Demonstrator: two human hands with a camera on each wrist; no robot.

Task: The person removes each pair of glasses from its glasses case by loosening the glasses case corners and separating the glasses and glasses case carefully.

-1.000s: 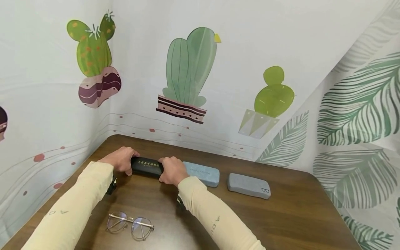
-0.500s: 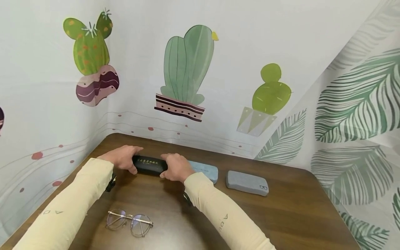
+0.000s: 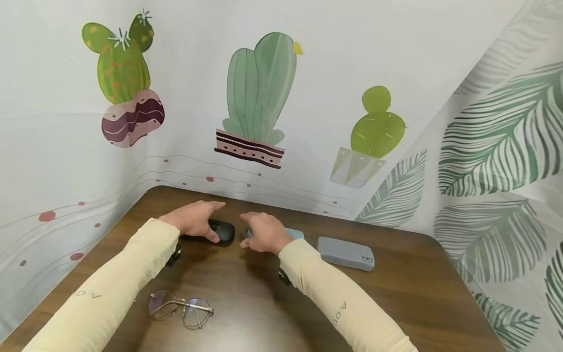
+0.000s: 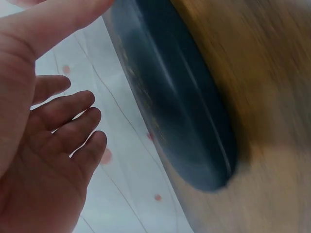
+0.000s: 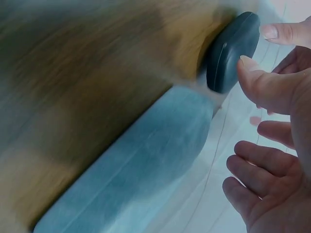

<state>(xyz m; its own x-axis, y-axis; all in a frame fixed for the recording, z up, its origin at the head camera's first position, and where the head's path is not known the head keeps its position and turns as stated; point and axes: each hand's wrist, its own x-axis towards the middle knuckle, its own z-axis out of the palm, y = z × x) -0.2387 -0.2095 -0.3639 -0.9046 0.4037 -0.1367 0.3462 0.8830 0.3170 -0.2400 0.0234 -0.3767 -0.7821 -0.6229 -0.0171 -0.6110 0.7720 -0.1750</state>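
Note:
A black glasses case (image 3: pixel 226 231) lies on the table, its left part hidden behind my left hand (image 3: pixel 196 219). That hand is over the case with fingers spread and holds nothing; the left wrist view shows the black case (image 4: pixel 180 102) lying apart from the four fingers. My right hand (image 3: pixel 266 231), fingers loosely extended, is above the blue glasses case (image 3: pixel 295 233) and partly covers it. In the right wrist view the blue case (image 5: pixel 136 155) lies beside the right hand, with the black case (image 5: pixel 235 53) beyond it.
A grey glasses case (image 3: pixel 346 253) with a small glasses print lies right of the blue one. Unfolded wire-rimmed glasses (image 3: pixel 181 308) rest nearer the front of the brown table (image 3: pixel 413 293). A cloth with printed cacti (image 3: pixel 316 122) hangs behind the table.
Both hands have let go of the black case, which they held at its two ends. Both have moved right, the right one to over the blue case.

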